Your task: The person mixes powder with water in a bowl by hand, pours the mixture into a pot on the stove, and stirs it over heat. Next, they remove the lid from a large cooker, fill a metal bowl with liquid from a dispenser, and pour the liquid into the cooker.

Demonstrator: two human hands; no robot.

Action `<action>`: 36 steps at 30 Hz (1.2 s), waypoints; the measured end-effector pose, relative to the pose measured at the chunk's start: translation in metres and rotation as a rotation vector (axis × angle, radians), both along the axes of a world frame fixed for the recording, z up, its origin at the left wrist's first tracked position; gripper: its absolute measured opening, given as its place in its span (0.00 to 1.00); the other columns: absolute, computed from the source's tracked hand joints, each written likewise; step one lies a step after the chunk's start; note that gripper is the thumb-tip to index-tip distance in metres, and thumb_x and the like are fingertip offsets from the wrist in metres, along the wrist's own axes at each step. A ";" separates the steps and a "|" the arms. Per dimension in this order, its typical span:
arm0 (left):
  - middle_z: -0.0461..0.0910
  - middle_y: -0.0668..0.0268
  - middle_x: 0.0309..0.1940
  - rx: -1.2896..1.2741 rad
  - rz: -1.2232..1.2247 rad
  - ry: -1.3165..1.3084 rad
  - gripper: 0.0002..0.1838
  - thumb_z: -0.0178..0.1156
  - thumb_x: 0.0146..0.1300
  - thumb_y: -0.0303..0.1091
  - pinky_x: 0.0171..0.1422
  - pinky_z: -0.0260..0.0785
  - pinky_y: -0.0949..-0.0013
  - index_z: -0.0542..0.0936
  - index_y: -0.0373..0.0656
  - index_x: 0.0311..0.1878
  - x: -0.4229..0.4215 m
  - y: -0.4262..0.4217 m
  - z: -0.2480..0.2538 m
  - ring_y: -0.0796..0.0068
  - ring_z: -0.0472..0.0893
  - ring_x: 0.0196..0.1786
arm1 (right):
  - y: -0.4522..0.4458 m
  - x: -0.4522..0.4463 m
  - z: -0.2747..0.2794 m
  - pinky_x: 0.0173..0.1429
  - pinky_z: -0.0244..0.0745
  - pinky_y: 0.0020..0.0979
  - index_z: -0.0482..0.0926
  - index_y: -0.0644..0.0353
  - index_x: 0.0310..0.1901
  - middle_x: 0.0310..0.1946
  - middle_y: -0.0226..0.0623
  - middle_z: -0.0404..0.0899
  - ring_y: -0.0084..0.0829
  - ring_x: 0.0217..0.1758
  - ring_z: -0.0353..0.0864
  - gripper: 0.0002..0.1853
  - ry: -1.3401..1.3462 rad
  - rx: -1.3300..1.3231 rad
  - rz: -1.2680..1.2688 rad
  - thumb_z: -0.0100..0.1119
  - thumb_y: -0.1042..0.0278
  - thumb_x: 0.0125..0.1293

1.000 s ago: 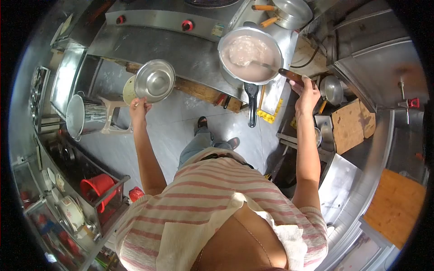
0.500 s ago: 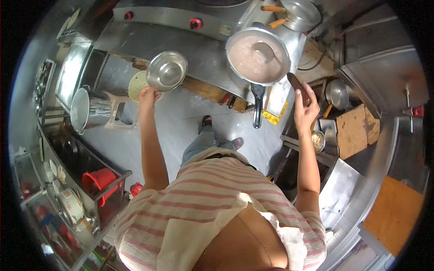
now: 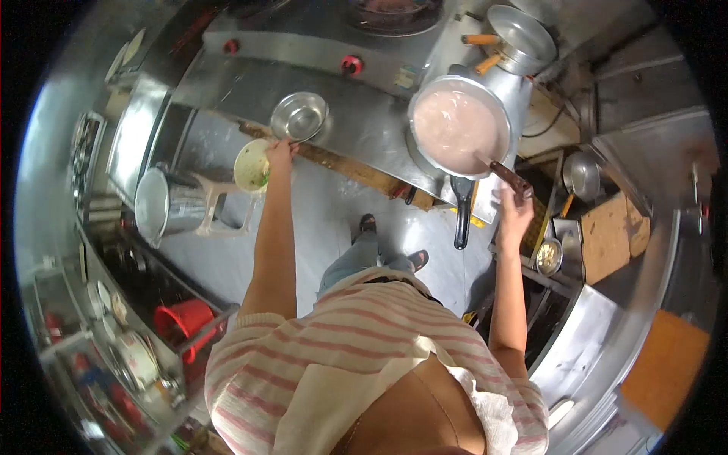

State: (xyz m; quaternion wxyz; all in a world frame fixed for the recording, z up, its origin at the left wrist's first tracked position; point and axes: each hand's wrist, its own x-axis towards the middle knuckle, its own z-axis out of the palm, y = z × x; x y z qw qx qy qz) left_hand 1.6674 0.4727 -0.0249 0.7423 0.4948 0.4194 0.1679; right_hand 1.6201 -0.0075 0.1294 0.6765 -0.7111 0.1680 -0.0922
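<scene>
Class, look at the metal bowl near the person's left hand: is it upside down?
No, the metal bowl beside the left hand shows its hollow inside.

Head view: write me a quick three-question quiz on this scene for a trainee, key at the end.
1. What does the right hand hold?
A) a red bucket
B) a utensil with a dark wooden handle
C) a pan lid

2. True or false: the left hand is at the rim of the shiny metal bowl.

3. Fill in the blank: the pot of pinkish liquid has a long ____ handle.

Key: 1 B; 2 true; 3 black.
</scene>
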 end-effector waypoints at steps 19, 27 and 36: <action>0.74 0.55 0.42 1.139 -1.274 -0.036 0.19 0.45 0.56 0.44 0.52 0.63 0.64 0.76 0.40 0.40 0.239 -0.272 0.114 0.59 0.73 0.47 | 0.042 -0.016 -0.030 0.15 0.61 0.18 0.70 0.68 0.30 0.16 0.33 0.70 0.19 0.14 0.67 0.10 0.475 0.287 0.219 0.59 0.73 0.48; 0.68 0.46 0.49 0.924 -1.332 0.222 0.30 0.40 0.58 0.53 0.58 0.57 0.61 0.72 0.33 0.46 0.265 -0.291 0.114 0.51 0.66 0.55 | 0.047 -0.018 -0.041 0.12 0.55 0.20 0.69 0.63 0.22 0.11 0.26 0.65 0.16 0.09 0.61 0.10 0.437 -0.037 0.129 0.62 0.71 0.46; 0.73 0.58 0.27 0.433 -1.336 -0.031 0.28 0.42 0.58 0.50 0.33 0.60 0.69 0.74 0.27 0.35 0.268 -0.246 0.139 0.74 0.70 0.31 | 0.039 -0.013 0.039 0.13 0.51 0.20 0.72 0.63 0.23 0.12 0.22 0.65 0.13 0.11 0.59 0.07 0.490 -0.201 0.121 0.60 0.72 0.47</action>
